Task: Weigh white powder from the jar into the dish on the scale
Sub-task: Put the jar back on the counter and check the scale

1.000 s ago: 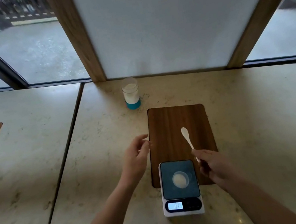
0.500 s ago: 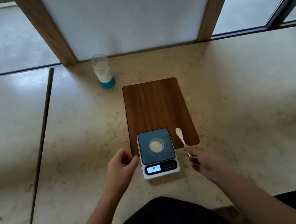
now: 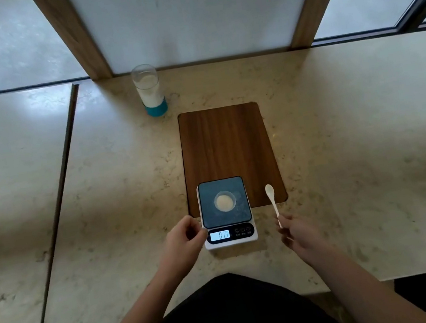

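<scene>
Powder [image 3: 223,202] sits as a small pale heap in the dish [image 3: 225,201], centred on the scale [image 3: 226,212], whose lit display shows digits I can't read with confidence. Since a second ago the scale has come back toward the counter's near edge, now half off the wooden board [image 3: 227,145] — left hand [image 3: 183,239] curled at its left side, fingertips touching the casing, grip loose. Right hand [image 3: 298,234] pinches the tail of the white spoon [image 3: 272,202], bowl lowered to the board just beside the scale and looking empty. Jar [image 3: 150,92] stands well apart at the far wall, uncapped, half full. Judgement: dosing paused, reading being checked. Open counter both sides; near edge is close to the scale.
</scene>
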